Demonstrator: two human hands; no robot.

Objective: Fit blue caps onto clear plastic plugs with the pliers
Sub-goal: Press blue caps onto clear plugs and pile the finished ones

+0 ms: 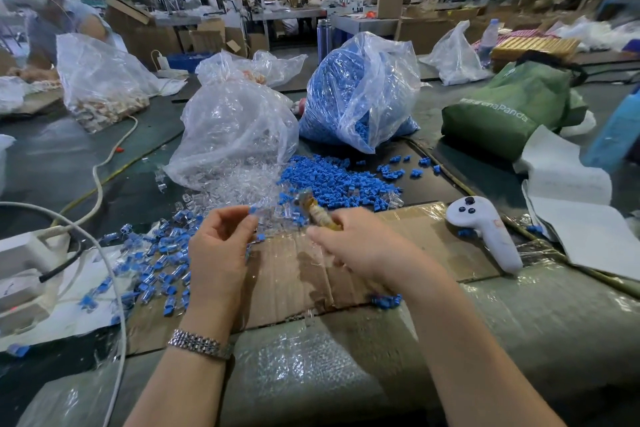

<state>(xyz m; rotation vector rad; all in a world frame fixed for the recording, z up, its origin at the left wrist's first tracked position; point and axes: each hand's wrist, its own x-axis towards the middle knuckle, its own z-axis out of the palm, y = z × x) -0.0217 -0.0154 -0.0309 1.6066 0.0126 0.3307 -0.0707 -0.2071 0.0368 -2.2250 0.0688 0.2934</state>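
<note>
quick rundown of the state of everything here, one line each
left hand: pinches a blue cap at its fingertips
right hand: grips the pliers, blurred
bag of blue caps: open, caps spilled in front
bag of clear plugs: open, plugs spilled out
finished capped plugs: heaped loose to the left
white controller: lying flat on the cardboard
green bag: slumped on its side

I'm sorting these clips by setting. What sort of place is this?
Most likely a factory or warehouse assembly floor: bulk bags of blue caps and clear plugs on a long worktable, stacked cartons behind, and another worker at the same table.
</note>
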